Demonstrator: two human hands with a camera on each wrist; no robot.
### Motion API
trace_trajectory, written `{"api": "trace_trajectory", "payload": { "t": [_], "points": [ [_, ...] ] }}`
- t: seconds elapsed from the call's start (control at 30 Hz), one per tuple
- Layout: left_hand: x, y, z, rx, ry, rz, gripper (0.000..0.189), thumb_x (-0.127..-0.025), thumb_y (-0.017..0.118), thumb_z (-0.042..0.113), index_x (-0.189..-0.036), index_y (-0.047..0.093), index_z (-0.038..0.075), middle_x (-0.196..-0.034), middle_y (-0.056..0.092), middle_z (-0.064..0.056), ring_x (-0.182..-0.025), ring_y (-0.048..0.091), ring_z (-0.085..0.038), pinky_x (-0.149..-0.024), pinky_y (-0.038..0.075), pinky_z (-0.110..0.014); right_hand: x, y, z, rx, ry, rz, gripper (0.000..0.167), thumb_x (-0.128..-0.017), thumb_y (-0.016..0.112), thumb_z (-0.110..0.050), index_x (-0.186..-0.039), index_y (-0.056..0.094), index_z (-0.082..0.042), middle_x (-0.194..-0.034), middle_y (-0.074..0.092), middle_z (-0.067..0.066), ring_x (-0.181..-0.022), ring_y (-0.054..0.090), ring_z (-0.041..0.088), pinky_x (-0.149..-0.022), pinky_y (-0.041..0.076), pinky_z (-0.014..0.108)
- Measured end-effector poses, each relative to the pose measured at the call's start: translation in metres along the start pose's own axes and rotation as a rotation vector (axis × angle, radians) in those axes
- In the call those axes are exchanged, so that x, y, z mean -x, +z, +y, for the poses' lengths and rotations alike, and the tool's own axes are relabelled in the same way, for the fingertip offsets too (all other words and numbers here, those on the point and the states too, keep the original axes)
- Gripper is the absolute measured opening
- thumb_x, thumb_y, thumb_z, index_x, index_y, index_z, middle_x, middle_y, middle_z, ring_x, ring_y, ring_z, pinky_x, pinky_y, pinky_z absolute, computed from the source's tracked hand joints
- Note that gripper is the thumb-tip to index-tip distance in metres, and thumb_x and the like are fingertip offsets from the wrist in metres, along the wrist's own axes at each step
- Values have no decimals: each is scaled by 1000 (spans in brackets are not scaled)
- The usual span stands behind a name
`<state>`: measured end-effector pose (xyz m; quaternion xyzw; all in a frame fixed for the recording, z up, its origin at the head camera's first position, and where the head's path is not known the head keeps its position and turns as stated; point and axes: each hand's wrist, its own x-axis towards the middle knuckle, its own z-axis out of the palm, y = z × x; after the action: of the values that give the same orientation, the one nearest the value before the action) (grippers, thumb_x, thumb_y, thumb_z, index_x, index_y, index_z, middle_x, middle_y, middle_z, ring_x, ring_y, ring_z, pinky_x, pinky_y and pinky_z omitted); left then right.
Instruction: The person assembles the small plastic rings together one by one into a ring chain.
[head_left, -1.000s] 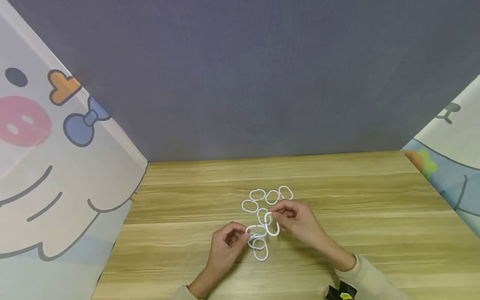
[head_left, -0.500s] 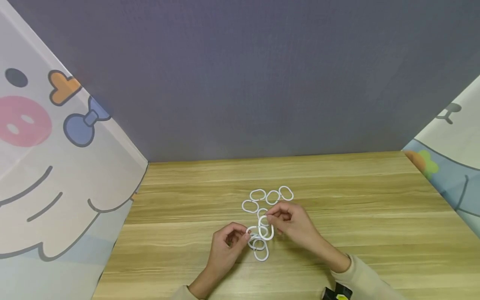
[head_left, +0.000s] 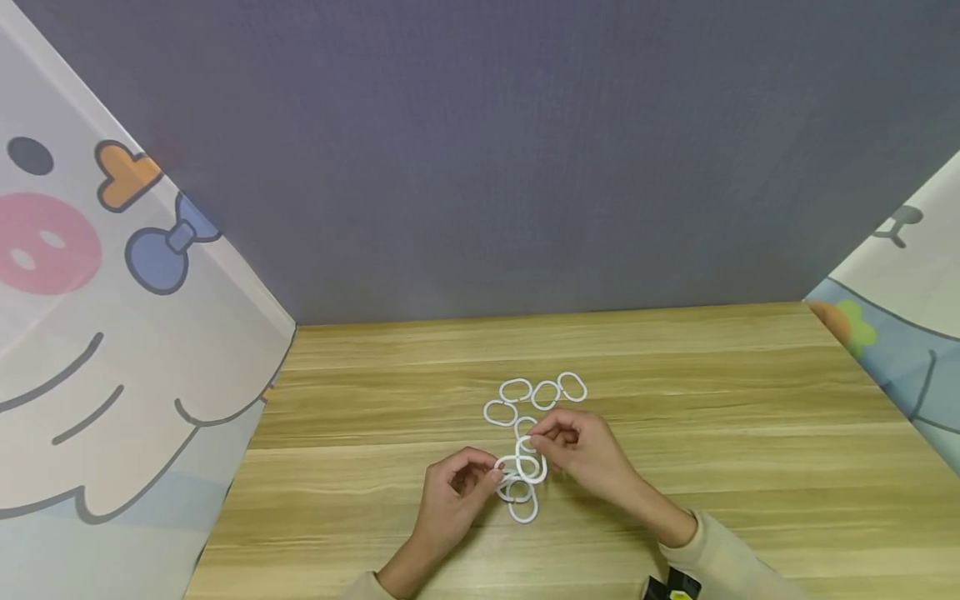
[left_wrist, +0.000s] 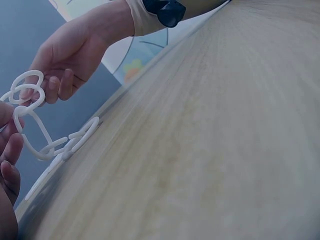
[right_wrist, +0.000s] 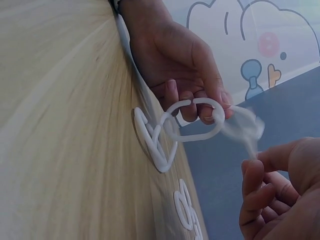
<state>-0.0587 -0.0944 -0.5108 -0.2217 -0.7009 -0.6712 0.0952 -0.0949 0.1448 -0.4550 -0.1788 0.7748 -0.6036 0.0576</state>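
My left hand (head_left: pixel 452 493) pinches a white oval plastic link (right_wrist: pixel 201 137) between thumb and fingertips; a small gap shows in its ring. More joined links (right_wrist: pixel 162 169) trail from it down to the wooden table (head_left: pixel 337 500). My right hand (head_left: pixel 583 450) pinches another white link (head_left: pixel 545 468) by its upper end. From the head, that link overlaps the left hand's link; in the right wrist view it is blurred and meets that link's end. Whether the two are hooked together I cannot tell. Behind the right fingers lies one more link (head_left: pixel 516 428), partly covered.
Several white links (head_left: pixel 500 402) lie on the table just beyond the hands, close to or touching each other. A grey panel (head_left: pixel 525 167) stands at the table's back edge. Cartoon-printed panels (head_left: pixel 187 350) flank both sides. A black device (head_left: pixel 663 588) sits by the right sleeve.
The right hand has moved left and slightly nearer the body, bringing its link over the left hand's link. The left hand has barely moved; the links on the table lie as before.
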Motion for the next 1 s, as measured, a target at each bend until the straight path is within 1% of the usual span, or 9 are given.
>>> {"api": "trace_trajectory", "payload": {
  "t": [0.07, 0.2, 0.33, 0.43, 0.5, 0.67, 0.87, 0.93, 1.0],
  "points": [
    [0, 0, 0, -1, 0, 1, 8, -98, 74, -9, -101, 77, -1, -78, 71, -14, -65, 49, -1, -48, 39, -23, 0, 0, 0, 9, 1, 3, 5, -97, 81, 0, -102, 79, 0, -79, 72, 12, -58, 61, 14, -48, 49, 21],
    [1, 0, 0, -8, -15, 8, 8, -98, 74, -8, -100, 77, -1, -78, 71, -14, -65, 49, 0, -48, 39, -22, 0, -1, 0, 2, 18, 11, 7, -99, 80, 0, -104, 78, 3, -82, 73, 17, -59, 61, 13, -49, 50, 22],
    [2, 0, 0, -18, -32, 11, 8, -98, 74, -7, -100, 77, 0, -78, 71, -14, -66, 49, 1, -49, 40, -22, -1, -4, -1, 1, 38, 35, 13, -100, 78, 0, -112, 78, 7, -87, 74, 22, -60, 61, 13, -50, 51, 22],
    [2, 0, 0, -18, -50, 16, 6, -98, 74, -6, -100, 77, -1, -78, 70, -14, -66, 49, 2, -50, 40, -21, -1, -6, -1, 26, 44, 54, 17, -102, 75, 1, -118, 78, 7, -87, 72, 19, -62, 60, 12, -52, 49, 22],
    [1, 0, 0, -16, -54, 18, 6, -98, 75, -6, -100, 77, -1, -78, 70, -14, -66, 49, 2, -50, 40, -21, -1, -7, -1, 47, 44, 66, 17, -104, 73, 1, -119, 79, 6, -84, 70, 15, -64, 60, 12, -54, 49, 22],
    [1, 0, 1, -7, -42, 19, 8, -98, 75, -7, -100, 77, 0, -78, 70, -14, -65, 48, 1, -49, 40, -22, 0, -11, -1, 59, 40, 83, 17, -103, 71, 4, -118, 80, 3, -80, 68, 5, -66, 61, 14, -56, 50, 23],
    [1, 0, 0, -7, -40, 24, 9, -98, 75, -8, -100, 77, 0, -78, 71, -14, -65, 48, 1, -49, 39, -22, 2, -13, -3, 14, 52, 95, 16, -100, 73, 8, -114, 78, 3, -87, 72, 20, -63, 65, 19, -52, 53, 26],
    [1, -1, 0, -9, -42, 25, 9, -98, 75, -8, -100, 77, 1, -79, 71, -14, -66, 48, 1, -49, 40, -22, 2, -14, -4, -2, 55, 102, 15, -99, 73, 9, -113, 77, 5, -87, 72, 20, -62, 65, 20, -53, 54, 27],
    [1, -1, 0, -12, -46, 22, 9, -98, 75, -7, -100, 77, 2, -79, 71, -14, -66, 49, 2, -49, 40, -22, 3, -15, -3, -8, 45, 108, 14, -98, 73, 9, -113, 75, 7, -86, 72, 16, -62, 66, 21, -54, 55, 27]
  ]
}}
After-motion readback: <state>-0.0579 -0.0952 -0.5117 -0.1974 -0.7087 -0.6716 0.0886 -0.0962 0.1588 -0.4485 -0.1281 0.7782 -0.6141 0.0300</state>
